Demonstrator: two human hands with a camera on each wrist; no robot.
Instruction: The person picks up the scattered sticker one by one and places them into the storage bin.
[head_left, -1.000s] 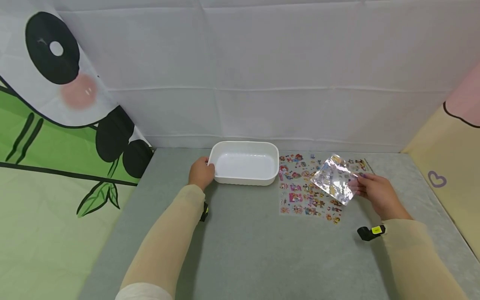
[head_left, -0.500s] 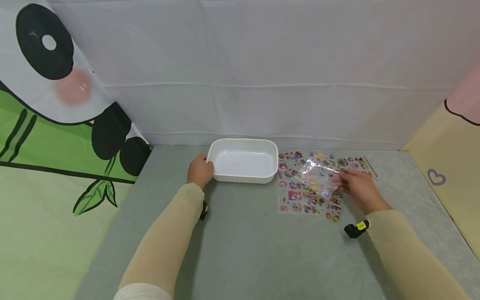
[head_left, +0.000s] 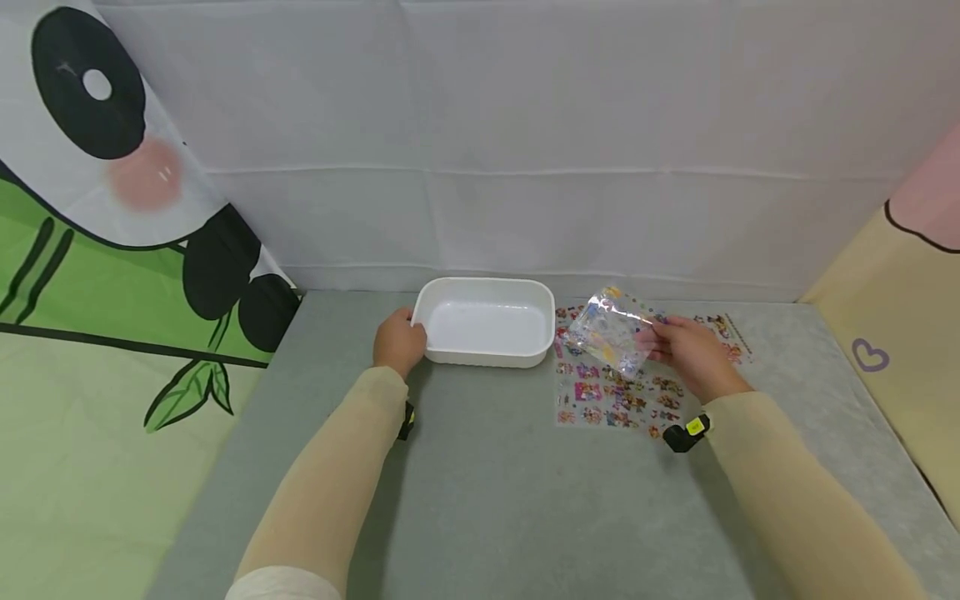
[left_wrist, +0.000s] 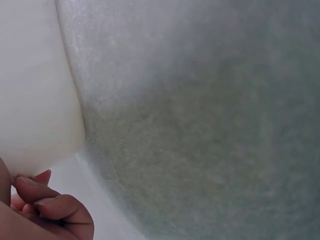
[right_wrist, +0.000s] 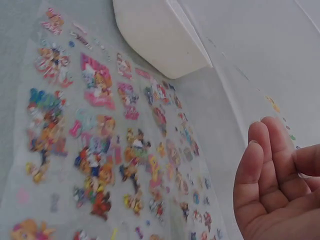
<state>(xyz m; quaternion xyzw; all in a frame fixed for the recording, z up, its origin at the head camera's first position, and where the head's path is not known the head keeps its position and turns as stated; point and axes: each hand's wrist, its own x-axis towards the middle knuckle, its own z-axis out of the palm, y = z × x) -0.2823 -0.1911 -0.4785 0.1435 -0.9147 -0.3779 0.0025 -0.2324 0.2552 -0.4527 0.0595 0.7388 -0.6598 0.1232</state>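
My left hand (head_left: 401, 342) grips the left end of a white rectangular plastic tray (head_left: 491, 362), thumb at its rim. In the left wrist view, curled fingers (left_wrist: 62, 210) touch the tray's pale outer wall (left_wrist: 37, 90). My right hand (head_left: 693, 354) pinches a clear, shiny square sticker sheet (head_left: 609, 332) by its right edge, between thumb and fingers. This small sheet hangs tilted above a larger see-through sheet of cartoon stickers (head_left: 588, 392). The right wrist view shows the larger sticker sheet (right_wrist: 95, 165) up close, the tray's corner (right_wrist: 165, 40) and my right fingers (right_wrist: 250, 172).
The larger sticker sheet lies flat on the grey table (head_left: 525, 500), right beside the tray. A white cloth wall (head_left: 540, 167) rises behind the table's back edge. Printed cloths stand at the left (head_left: 90, 275) and right (head_left: 892, 317).
My right hand has carried the small clear sheet leftward and slightly up, toward the tray. The left hand keeps its hold on the tray, which stays in place.
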